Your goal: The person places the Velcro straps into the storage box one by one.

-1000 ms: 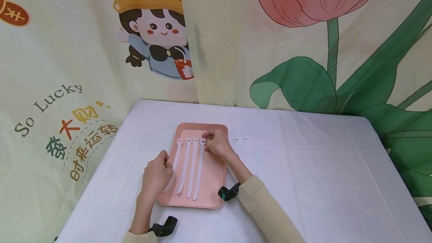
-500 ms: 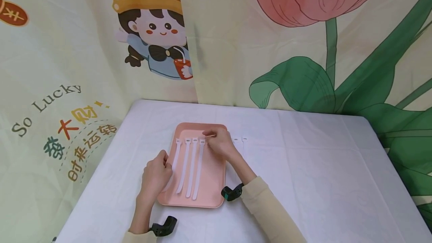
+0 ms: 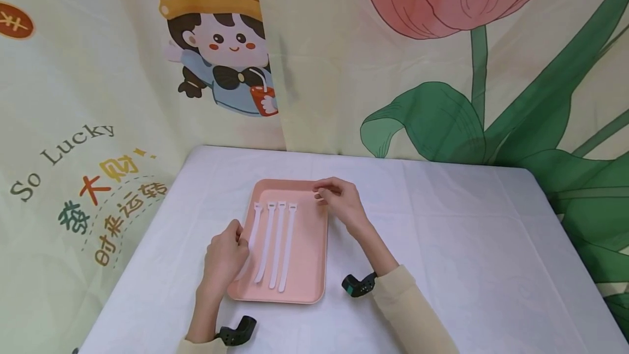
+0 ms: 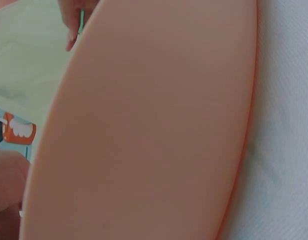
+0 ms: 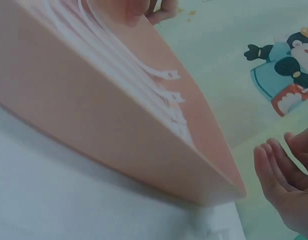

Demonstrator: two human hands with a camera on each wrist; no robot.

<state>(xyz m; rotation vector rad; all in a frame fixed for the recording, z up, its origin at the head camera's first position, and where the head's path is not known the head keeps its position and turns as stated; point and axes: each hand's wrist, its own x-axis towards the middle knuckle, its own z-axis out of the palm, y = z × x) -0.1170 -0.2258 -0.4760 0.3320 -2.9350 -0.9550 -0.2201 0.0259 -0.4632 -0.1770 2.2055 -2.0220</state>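
A pink rectangular tray (image 3: 310, 266) lies on the table with several white cable straps (image 3: 287, 250) side by side in its left half. Their slotted heads point to the far end. My left hand (image 3: 225, 250) has curled fingers at the tray's left rim, over the leftmost strap (image 3: 255, 228); I cannot tell whether it pinches that strap or the rim. By the far right corner of the tray, my right hand (image 3: 344, 204) has loosely bent fingers and holds nothing. The right wrist view shows the same hand (image 5: 294, 185) just beyond the tray's corner.
A white cloth covers the table (image 3: 467, 255), which stretches far to the right of the tray. Behind its back edge hangs a printed curtain (image 3: 324, 97). Black wrist cameras (image 3: 237, 331) sit on both forearms.
My right hand has left the head of the rightmost strap and moved right, to the tray's corner. That strap stays in the tray. My left hand keeps its place.
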